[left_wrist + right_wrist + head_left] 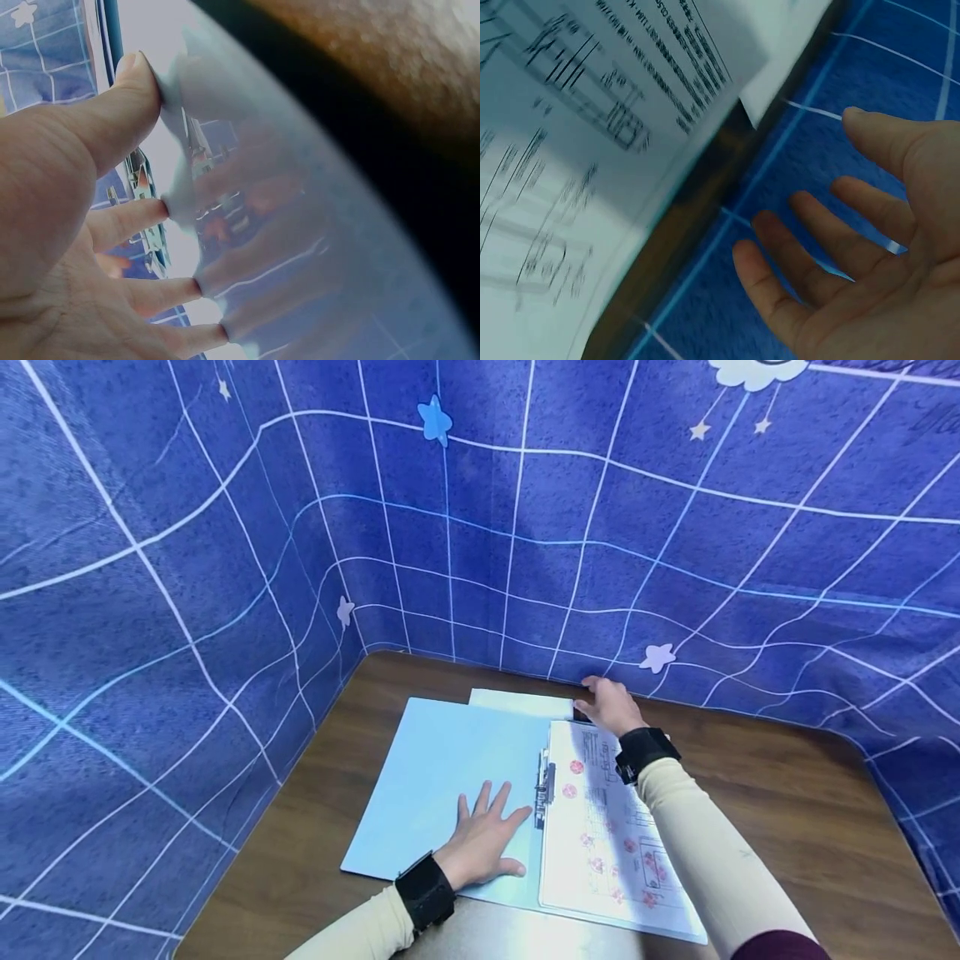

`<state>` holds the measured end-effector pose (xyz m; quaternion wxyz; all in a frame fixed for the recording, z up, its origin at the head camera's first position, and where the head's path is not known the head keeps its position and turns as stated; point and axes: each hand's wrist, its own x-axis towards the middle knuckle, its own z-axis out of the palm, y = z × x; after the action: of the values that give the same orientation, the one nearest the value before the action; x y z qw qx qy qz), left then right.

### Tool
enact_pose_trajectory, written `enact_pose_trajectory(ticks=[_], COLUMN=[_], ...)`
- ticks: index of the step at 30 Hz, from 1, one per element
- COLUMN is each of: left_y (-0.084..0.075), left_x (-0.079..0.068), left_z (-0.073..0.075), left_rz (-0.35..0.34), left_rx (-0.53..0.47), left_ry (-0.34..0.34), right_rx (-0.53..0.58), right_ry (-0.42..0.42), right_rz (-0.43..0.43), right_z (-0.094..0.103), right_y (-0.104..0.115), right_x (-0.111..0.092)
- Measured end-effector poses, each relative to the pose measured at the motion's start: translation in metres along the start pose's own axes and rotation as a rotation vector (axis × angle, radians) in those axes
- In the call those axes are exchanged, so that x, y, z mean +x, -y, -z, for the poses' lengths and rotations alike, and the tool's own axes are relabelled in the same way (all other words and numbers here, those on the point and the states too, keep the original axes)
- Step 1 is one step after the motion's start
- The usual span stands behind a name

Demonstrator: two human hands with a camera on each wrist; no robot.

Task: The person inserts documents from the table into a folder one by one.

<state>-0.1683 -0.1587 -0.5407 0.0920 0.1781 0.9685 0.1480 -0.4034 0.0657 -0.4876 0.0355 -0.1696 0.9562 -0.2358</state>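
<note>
A light blue file folder (442, 760) lies opened flat on the wooden table. My left hand (483, 843) rests with spread fingers on its bare left cover, the thumb toward the spine. Along the spine runs a metal lever clip (545, 785). A stack of printed papers (592, 877) with red round stamps and line drawings lies on the right side. My right hand (613, 706), fingers loosely extended and holding nothing, is over the table's back edge, just beyond the papers' top. Close to its fingertips is a white sheet (517, 700), partly hidden under the folder.
The wooden table (780, 827) extends to the right of the folder. Blue curtain fabric (480, 552) with white grid lines and stars hangs right behind the table's back edge and along its left side.
</note>
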Motion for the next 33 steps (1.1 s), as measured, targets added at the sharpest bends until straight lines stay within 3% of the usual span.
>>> enact_pose_trajectory(ticks=[8, 17, 21, 28, 33], left_y=[-0.003, -0.001, -0.001, -0.001, 0.0], left_x=[0.0, -0.001, -0.003, -0.005, -0.003], left_z=[0.002, 0.003, 0.004, 0.004, 0.004], left_rz=[-0.034, -0.019, -0.016, -0.02, -0.018], left_rx=[0.024, 0.014, -0.004, -0.008, -0.004], left_ry=[-0.012, 0.005, 0.009, 0.005, 0.002], right_rx=[-0.012, -0.055, 0.0, 0.192, 0.19], right_ry=[0.067, 0.027, 0.021, 0.015, 0.076], right_rz=[-0.101, -0.063, -0.067, -0.077, -0.114], right_z=[-0.025, -0.042, -0.045, -0.044, -0.038], right_y=[0.002, 0.004, 0.003, -0.001, -0.004], right_x=[0.019, 0.029, 0.031, 0.033, 0.029])
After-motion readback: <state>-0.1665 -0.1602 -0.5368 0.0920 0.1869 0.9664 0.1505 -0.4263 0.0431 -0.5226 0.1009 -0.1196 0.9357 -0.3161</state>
